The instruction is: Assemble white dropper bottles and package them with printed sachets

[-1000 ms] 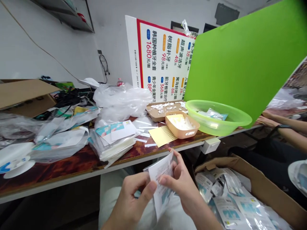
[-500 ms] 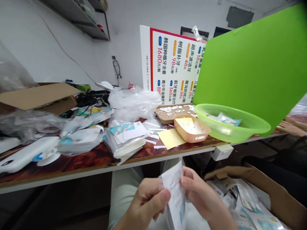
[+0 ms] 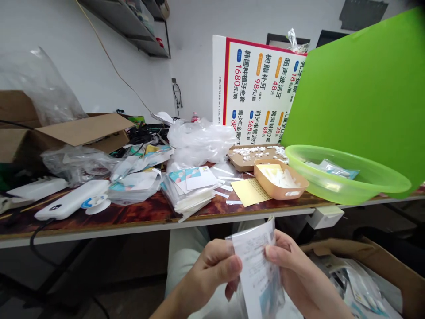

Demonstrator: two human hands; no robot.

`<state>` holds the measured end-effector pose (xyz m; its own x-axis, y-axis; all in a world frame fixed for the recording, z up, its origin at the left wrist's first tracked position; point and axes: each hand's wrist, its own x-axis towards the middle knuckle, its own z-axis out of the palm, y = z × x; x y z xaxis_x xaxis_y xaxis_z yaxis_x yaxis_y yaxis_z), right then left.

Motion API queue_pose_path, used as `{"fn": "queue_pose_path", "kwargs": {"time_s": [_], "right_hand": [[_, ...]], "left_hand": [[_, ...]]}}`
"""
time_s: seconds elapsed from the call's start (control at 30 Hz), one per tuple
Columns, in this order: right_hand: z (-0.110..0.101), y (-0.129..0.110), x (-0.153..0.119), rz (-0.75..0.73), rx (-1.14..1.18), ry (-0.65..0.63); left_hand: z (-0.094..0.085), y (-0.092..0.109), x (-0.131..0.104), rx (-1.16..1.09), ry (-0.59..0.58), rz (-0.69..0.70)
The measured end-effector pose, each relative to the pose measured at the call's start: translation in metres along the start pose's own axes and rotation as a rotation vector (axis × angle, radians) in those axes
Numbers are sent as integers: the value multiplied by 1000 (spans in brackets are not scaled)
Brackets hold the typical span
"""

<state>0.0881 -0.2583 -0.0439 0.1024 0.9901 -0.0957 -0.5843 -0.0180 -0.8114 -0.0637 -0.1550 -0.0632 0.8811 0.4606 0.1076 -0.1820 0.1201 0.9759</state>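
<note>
A clear plastic packet [image 3: 255,270] with a printed white card inside is held upright above my lap, below the table's front edge. My left hand [image 3: 215,270] pinches its left side, thumb in front. My right hand [image 3: 295,266] grips its right side, with the thumb on the printed face. On the table just beyond lies a stack of clear bags with cards [image 3: 191,190]. To its right are a yellow sheet [image 3: 249,192] and an orange tray [image 3: 282,190] of small white pieces.
A green basin [image 3: 348,190] with packets stands at the right, before a green board [image 3: 358,102]. A cardboard box [image 3: 411,283] of packets is at lower right. A white device [image 3: 73,199], plastic bags [image 3: 199,141] and an open carton [image 3: 86,128] occupy the left and back.
The view has swung left, so the table things appear further right. The packet has turned and shows more of its printed face. A person's hand at the right edge is out of view.
</note>
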Motion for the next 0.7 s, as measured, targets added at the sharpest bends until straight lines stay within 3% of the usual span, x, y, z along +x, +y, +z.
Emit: {"fn": "queue_pose_path", "kwargs": {"time_s": [0.3, 0.4, 0.53, 0.6, 0.7], "right_hand": [[-9, -3, -7, 6, 3, 63], [-9, 0, -8, -89, -121, 133], [-1, 1, -6, -213, -168, 94], [4, 0, -2, -273, -234, 133], [7, 1, 3, -285, -301, 192]], "left_hand": [[-5, -12, 5, -182, 71, -15], [-8, -7, 6, -172, 75, -13], [-11, -1, 3, -96, 59, -4], [-10, 1, 2, -45, 32, 1], [-8, 0, 1, 2, -7, 15]]}}
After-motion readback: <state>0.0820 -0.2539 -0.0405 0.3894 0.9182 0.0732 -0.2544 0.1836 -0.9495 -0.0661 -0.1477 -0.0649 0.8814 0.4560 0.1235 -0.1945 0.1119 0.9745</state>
